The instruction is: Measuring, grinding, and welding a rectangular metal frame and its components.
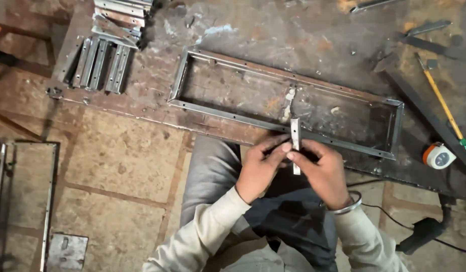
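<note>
A rusty steel workbench (pixel 313 45) stands over a floor of worn brown tiles (pixel 117 161). At its near edge the left hand (pixel 260 168) and right hand (pixel 321 171) both pinch a short metal strip (pixel 295 146), upright over the near rail of a long rectangular steel frame (pixel 233 115). Cut channel pieces (pixel 99 63) crowd the bench's far-left corner; a tape measure (pixel 438 156) sits near its right edge.

Tape measure (pixel 438 155) — stacked channels (pixel 99 63)

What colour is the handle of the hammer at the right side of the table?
Yellow, with a green end; the handle shows in the head view.
</note>
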